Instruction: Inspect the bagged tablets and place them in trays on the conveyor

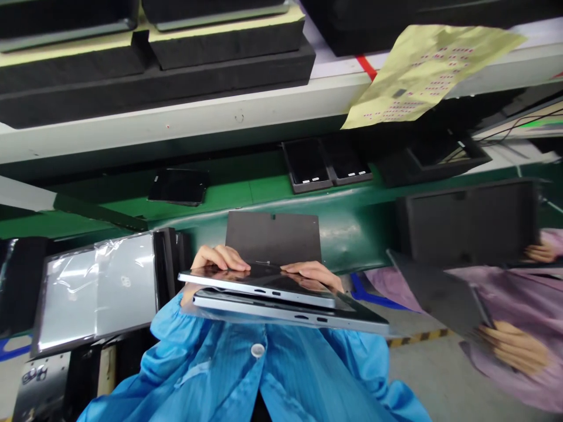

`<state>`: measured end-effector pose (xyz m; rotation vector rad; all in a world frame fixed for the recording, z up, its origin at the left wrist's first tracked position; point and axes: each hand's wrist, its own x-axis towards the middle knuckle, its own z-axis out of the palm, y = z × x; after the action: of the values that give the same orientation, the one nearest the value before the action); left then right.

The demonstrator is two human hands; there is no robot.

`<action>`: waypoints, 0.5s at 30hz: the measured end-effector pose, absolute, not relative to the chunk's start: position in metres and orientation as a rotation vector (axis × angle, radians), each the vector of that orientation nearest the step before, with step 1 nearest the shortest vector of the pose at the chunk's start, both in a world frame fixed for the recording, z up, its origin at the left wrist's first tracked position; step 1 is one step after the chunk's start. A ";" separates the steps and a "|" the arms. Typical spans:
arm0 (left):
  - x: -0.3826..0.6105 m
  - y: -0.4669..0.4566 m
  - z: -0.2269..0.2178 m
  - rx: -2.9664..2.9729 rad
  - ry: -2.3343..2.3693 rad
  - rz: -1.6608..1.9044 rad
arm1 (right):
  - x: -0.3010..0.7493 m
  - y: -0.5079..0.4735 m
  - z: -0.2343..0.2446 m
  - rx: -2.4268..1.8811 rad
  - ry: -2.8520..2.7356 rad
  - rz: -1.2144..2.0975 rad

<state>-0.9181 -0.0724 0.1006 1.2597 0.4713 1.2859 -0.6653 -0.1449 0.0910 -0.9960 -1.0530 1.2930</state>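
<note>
Two thin silver laptops lie stacked against my blue smock, the upper laptop slightly offset from the lower laptop. Their side ports face me. My left hand and my right hand rest on the upper laptop's dark top with the fingers curled over it, holding the stack. Beyond my hands, a flat dark grey panel rises from the stack. A co-worker's hand in a lilac sleeve grips a similar dark panel to my right.
Black foam blocks sit on a white shelf edge, under a hanging yellow label sheet. Dark devices lie in trays on a green conveyor. A plastic-wrapped silver laptop lid stands at left.
</note>
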 end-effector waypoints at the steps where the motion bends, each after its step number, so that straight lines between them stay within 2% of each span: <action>1: -0.918 -0.072 0.101 1.265 0.461 1.289 | -0.668 -0.146 0.095 -1.017 -1.017 1.287; 8: -0.918 -0.066 0.095 1.309 0.430 1.330 | -0.689 -0.152 0.114 -1.113 -0.909 1.185; 15: -0.920 -0.063 0.090 1.451 0.289 1.286 | -0.696 -0.158 0.094 -1.167 -0.892 1.084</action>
<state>-0.9200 -0.0625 0.0903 1.4509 0.2887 1.2861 -0.6956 -0.1575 0.0940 -1.1669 -0.8920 1.0840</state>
